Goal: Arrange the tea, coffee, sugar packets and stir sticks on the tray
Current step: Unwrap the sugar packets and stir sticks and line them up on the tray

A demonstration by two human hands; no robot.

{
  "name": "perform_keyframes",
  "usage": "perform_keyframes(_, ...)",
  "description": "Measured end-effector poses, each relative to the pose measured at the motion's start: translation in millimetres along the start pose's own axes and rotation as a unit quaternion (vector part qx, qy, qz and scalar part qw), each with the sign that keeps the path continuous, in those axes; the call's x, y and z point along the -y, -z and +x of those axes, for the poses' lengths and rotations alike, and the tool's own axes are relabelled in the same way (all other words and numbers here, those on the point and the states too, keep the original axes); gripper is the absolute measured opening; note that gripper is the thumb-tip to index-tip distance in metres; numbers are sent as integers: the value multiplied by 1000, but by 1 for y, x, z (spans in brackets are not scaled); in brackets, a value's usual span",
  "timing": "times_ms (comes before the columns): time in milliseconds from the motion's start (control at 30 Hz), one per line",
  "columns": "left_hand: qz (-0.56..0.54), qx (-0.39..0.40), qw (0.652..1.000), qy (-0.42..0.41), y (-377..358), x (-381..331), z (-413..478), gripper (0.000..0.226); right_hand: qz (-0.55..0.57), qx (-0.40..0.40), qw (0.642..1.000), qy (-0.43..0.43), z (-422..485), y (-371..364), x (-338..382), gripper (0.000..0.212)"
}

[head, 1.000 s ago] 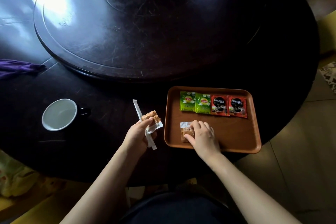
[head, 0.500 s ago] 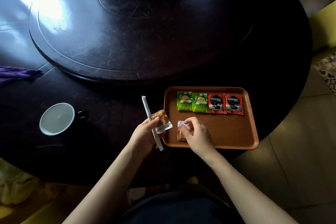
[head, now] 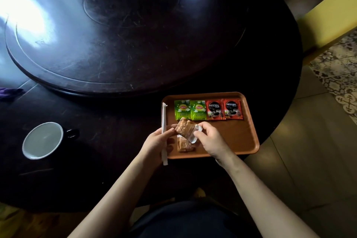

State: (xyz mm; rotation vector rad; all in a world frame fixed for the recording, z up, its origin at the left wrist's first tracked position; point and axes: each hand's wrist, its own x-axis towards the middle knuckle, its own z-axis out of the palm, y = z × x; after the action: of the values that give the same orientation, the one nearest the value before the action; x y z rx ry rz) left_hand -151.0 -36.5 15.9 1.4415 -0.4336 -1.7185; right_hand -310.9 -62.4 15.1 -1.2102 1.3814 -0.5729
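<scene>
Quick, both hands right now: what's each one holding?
Left hand: closed on the white stir stick, fingertips also on the brown sugar packet.
Right hand: pinching the same sugar packet's white end, above the tray.

The tray's (head: pixel 249 131) right half lies bare and open from above. Its far edge is taken by four sachets (head: pixel 207 109). Both hands (head: pixel 210 140) crowd the near-left corner, apparently over a sugar packet (head: pixel 183 145). Leftward, only the cup (head: pixel 42 140) stands on the counter (head: pixel 108 131).
</scene>
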Motion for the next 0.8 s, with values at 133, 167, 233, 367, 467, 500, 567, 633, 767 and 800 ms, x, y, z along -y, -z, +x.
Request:
perform_keyframes(133, 47, -17, 999, -15, -5, 4, 4, 17, -46, 17, 999, 8, 3, 15, 0, 13)
perform_keyframes(167, 57, -14, 998, -16, -6, 4, 4, 17, -69, 31, 997, 17, 3, 18, 1, 13)
perform_keyframes(233, 83, 6, 996, -12, -6, 6, 3, 14, -105, 60, 992, 36, 2, 22, 7, 12)
perform_keyframes(367, 93, 45, 994, 26, -11, 12, 2, 3, -72, 46, 996, 37, 4, 20, 9, 15)
perform_keyframes(467, 55, 11, 998, 28, -14, 16, 4, 7, 31, -32, 999, -27, 0, 15, 1, 15)
perform_keyframes(500, 40, 2, 999, 30, -16, 17, 4, 7, 44, -33, 997, -45, -2, 12, -3, 16)
perform_keyframes(567, 21, 4, 999, 36, -19, 20, 3, 7, 63, -24, 996, -57, -8, 5, -9, 17)
perform_keyframes(633, 15, -2, 999, 37, -22, 23, 3, 5, 100, -63, 991, -65, -7, 2, -13, 15)
perform_keyframes(767, 99, -95, 990, -12, -10, 29, 13, 2, 41, -137, 983, -118, 13, 16, -26, 13)
perform_keyframes(800, 149, -122, 981, -27, -7, 30, 16, 1, -4, -124, 984, -128, 17, 19, -30, 14)
